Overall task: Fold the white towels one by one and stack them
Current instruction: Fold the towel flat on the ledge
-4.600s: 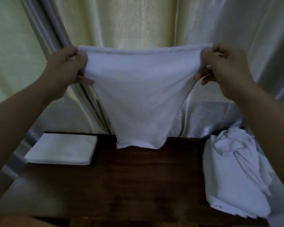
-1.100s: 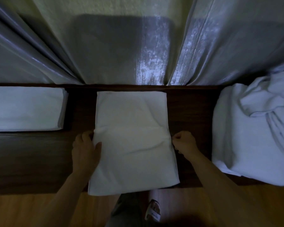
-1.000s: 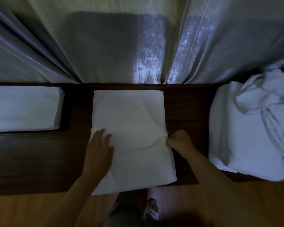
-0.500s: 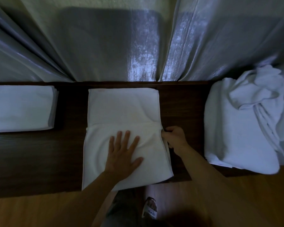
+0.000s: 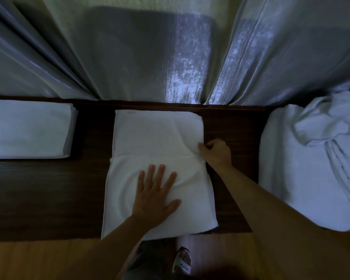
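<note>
At the left edge of the frame we see a stack of folded white towels (image 5: 27,129) lying flat on the dark wooden table (image 5: 38,188), well apart from both hands. Moving toward the centre, the towel being folded (image 5: 156,138) lies on the table with its far edge close to the curtain (image 5: 150,57) and its near edge hanging slightly over the table's front edge; a folded-over layer covers its lower half, and the fold's edge runs across the middle.

Our left hand (image 5: 155,194) rests flat on that lower layer, fingers straight and spread, palm pressing the cloth down (a few soft wrinkles fan out around it). Just right of centre, our right hand (image 5: 216,152) sits at the towel's right edge, level with the fold line, fingers curled and pinching the cloth there; the knuckles lie over the bare table beside the towel.

Farther right, a heap of unfolded white towels (image 5: 311,168) fills the right side of the frame, apart from the right forearm. At the bottom centre a sandalled foot (image 5: 183,261) shows on the wooden floor (image 5: 38,259).
</note>
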